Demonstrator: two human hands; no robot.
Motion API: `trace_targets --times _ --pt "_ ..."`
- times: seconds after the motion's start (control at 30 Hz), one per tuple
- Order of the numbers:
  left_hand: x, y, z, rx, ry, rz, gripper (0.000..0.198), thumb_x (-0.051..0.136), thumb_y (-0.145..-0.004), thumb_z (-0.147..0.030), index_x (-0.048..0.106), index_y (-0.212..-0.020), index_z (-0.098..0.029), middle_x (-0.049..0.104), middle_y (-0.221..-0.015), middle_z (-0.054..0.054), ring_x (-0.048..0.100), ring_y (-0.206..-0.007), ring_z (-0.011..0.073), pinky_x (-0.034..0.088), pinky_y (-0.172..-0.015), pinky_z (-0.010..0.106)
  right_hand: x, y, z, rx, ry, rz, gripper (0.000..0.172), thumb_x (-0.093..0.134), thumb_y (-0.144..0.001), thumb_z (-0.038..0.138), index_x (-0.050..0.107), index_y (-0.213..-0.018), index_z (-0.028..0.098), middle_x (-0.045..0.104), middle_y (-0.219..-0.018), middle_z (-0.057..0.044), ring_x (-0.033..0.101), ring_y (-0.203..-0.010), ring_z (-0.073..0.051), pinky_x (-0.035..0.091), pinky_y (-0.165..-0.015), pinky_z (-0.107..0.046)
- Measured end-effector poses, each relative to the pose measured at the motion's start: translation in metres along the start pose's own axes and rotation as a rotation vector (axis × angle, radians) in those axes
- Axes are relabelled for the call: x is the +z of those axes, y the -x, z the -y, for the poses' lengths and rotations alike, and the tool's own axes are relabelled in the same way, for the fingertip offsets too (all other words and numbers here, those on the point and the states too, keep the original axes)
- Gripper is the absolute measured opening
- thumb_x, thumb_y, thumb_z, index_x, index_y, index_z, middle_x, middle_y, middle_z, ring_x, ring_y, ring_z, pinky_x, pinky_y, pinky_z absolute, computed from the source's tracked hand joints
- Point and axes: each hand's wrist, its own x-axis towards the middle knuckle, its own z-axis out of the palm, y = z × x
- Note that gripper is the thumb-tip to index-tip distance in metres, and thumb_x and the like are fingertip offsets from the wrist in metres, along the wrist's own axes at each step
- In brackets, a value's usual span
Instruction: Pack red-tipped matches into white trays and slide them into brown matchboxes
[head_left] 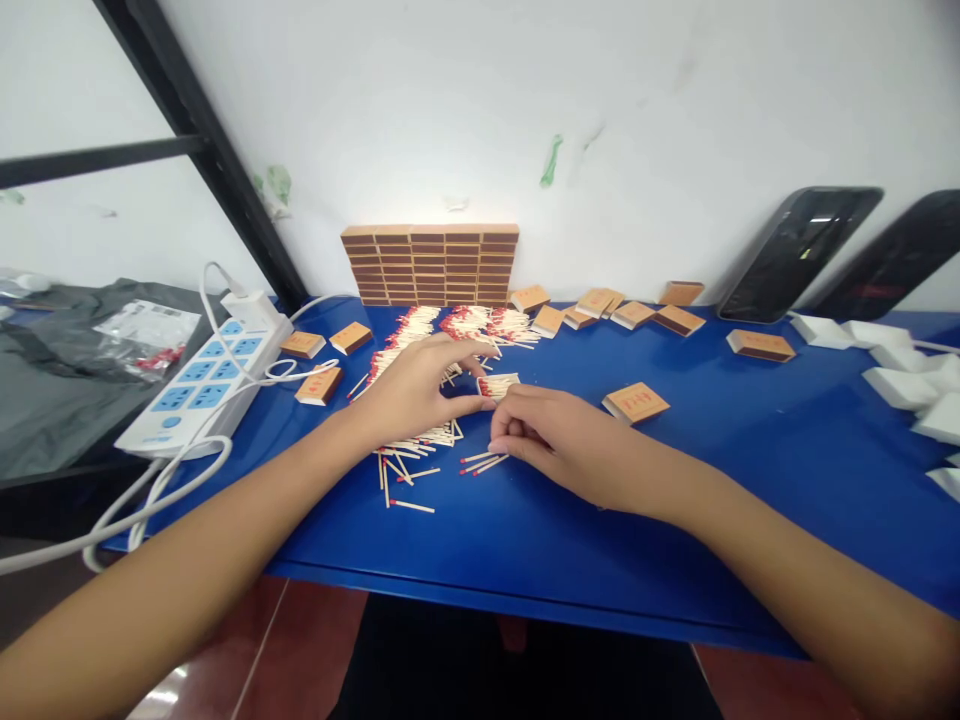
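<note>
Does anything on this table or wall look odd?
Slightly: several loose red-tipped wooden matches lie at mixed angles in front of the match heap, and a green streak mars the white wall.

one blue table [720,520]. on it: loose red-tipped matches [414,507], matchboxes [637,403], scattered and stacked. also a white power strip [187,385], two leaning phones [802,250], white pieces [941,416].

Left fingers [466,405] hold tray [498,385]; right fingers [517,413] near loose matches [480,462].
</note>
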Motion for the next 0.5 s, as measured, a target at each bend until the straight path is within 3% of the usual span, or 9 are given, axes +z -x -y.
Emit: trace_targets --times 0.1,0.2,0.5 --pt "0.0001 0.0008 0.002 -0.007 -0.003 -0.012 0.05 0.083 -0.089 -0.034 0.064 -0.135 -0.024 0.08 -0.107 0.003 0.073 -0.106 0.0251 0.053 -0.096 0.042 -0.0044 -0.0011 -0.0018 -0.021 -0.021 -0.02 0.014 0.064 -0.101 0.027 0.066 -0.089 0.021 0.065 -0.084 -0.001 0.058 -0.08 -0.016 0.041 -0.076 -0.03" --pt "-0.0001 0.001 0.0019 -0.018 -0.006 0.007 0.051 0.083 -0.09 -0.034 0.064 -0.136 -0.024 0.08 -0.107 0.004 0.072 -0.106 0.0248 0.053 -0.097 0.042 -0.0068 -0.0004 -0.001 -0.057 -0.026 0.046 0.008 0.07 -0.096 0.025 0.068 -0.089 0.022 0.065 -0.084 0.0 0.056 -0.075 -0.015 0.042 -0.073 -0.03" --pt "-0.0021 -0.0011 -0.0026 -0.03 -0.008 0.004 0.048 0.083 -0.09 -0.034 0.065 -0.134 -0.023 0.08 -0.107 0.004 0.073 -0.106 0.0254 0.053 -0.097 0.042 -0.0001 0.0039 0.0027 -0.066 0.005 0.074 0.016 0.06 -0.102 0.024 0.065 -0.087 0.022 0.069 -0.094 -0.003 0.061 -0.082 -0.017 0.043 -0.073 -0.031"
